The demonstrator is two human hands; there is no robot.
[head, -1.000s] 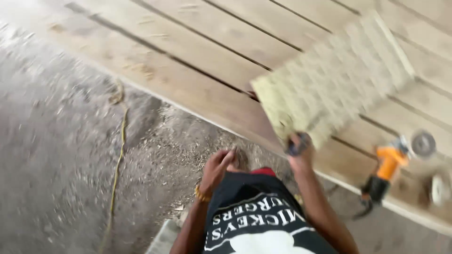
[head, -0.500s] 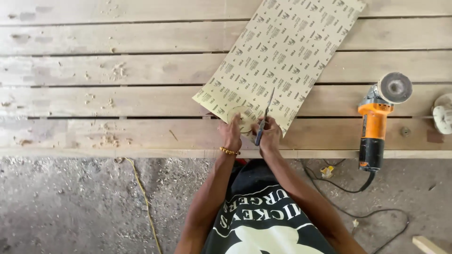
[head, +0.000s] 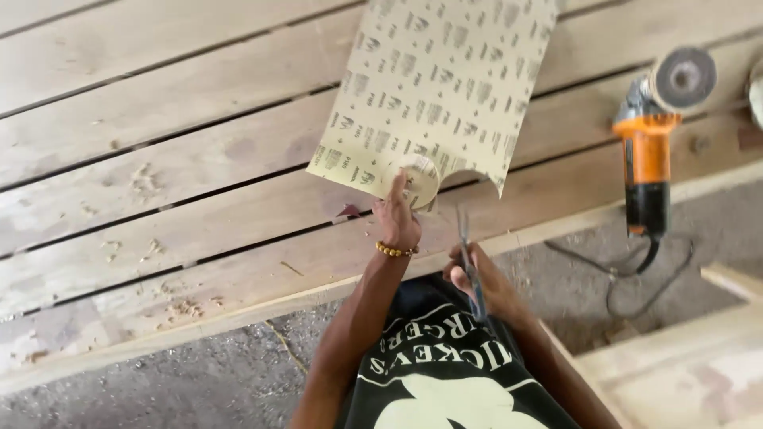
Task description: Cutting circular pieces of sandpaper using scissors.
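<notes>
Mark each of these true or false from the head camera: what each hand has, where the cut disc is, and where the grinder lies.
1. The left hand touches a round cut piece of pale sandpaper. True.
2. The right hand holds a hammer. False: it holds slim metal scissors, blades pointing up toward the sheet.
3. The large patterned sandpaper sheet has a curved notch cut from its lower edge. True.
4. The orange and black angle grinder lies left of the hands. False: it lies to their right on the wooden planks.
5. The grinder is in a hand. False: nobody touches it.
</notes>
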